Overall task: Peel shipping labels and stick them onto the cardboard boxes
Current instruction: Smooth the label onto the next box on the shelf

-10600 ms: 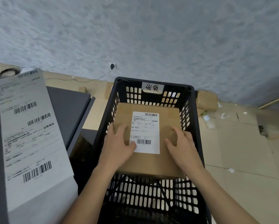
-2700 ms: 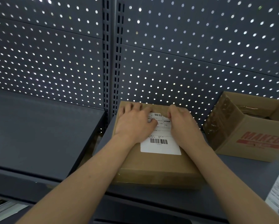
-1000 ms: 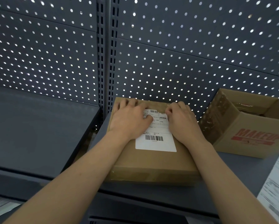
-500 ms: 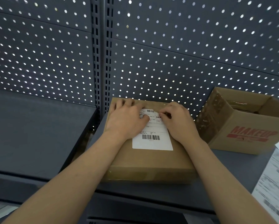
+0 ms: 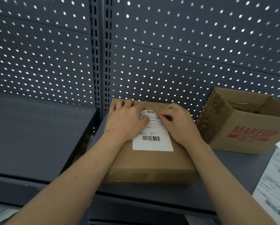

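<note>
shipping label [image 5: 154, 143] sits on top of the closed cardboard box [image 5: 152, 163] on the shelf [image 5: 225, 172]; left hand [image 5: 128, 120] lies flat, fingers straight, pressing its left edge, while right hand [image 5: 181, 124] fingers are curled, pinching at its upper right edge. risk: pulling that edge could crease or tear it, or uneven pressing could trap a bubble. open makeup box [image 5: 249, 132] just right and printed label sheets [image 5: 275, 184] crowd the right arm.

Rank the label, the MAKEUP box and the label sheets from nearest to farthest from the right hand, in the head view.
1. Label: the right hand touches its upper part.
2. MAKEUP box: beside the hand, to its right on the shelf.
3. Label sheets: far right, nearer the camera.
</note>
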The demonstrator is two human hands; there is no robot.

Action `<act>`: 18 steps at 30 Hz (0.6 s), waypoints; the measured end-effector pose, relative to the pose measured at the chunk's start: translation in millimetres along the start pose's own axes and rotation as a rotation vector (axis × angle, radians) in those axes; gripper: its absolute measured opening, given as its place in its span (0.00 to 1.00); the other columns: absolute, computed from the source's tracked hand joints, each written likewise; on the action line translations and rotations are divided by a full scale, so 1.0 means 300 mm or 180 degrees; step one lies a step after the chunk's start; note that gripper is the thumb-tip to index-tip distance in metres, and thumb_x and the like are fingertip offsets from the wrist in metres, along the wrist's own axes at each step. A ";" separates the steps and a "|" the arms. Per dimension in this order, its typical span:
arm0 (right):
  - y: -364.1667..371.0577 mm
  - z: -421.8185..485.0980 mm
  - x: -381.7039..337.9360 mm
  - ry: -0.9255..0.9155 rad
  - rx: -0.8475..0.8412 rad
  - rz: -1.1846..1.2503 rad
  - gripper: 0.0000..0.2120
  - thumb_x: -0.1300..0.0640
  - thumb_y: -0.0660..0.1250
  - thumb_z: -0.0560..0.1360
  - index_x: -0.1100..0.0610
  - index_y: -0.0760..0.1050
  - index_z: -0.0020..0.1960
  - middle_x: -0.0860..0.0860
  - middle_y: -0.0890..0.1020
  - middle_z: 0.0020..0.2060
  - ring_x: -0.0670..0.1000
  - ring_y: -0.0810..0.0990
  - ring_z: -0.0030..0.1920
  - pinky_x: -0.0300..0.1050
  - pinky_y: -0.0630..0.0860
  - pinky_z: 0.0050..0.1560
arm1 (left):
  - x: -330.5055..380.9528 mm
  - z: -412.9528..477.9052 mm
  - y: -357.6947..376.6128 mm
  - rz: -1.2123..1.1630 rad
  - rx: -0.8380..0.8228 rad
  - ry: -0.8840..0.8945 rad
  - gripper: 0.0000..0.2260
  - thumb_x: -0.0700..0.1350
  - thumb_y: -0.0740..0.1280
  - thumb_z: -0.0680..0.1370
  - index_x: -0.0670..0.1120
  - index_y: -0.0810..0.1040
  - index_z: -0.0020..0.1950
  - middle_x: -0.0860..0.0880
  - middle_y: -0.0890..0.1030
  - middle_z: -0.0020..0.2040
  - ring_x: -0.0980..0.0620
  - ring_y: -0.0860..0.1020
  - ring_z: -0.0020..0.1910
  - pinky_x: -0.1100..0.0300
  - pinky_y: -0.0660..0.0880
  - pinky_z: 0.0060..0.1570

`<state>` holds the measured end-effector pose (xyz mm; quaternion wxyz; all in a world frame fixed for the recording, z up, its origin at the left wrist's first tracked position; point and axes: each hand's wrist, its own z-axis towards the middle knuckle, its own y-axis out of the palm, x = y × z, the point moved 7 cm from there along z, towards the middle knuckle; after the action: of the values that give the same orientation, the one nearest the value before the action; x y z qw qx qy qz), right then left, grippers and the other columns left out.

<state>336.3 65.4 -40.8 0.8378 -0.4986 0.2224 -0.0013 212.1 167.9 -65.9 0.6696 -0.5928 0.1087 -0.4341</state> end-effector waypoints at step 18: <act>0.004 -0.016 0.023 0.0287 -0.0221 0.0481 0.31 0.51 0.66 0.76 0.42 0.59 0.76 0.43 0.75 0.49 0.43 0.74 0.52 0.36 0.71 0.52 | -0.005 0.004 -0.001 -0.0022 0.0043 -0.0034 0.19 0.53 0.58 0.79 0.59 0.72 0.70 0.52 0.71 0.70 0.45 0.64 0.68 0.48 0.56 0.71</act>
<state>340.3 60.3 -46.1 0.8069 -0.5085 0.2968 0.0470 211.9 169.8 -65.9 0.6726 -0.5909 0.1001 -0.4340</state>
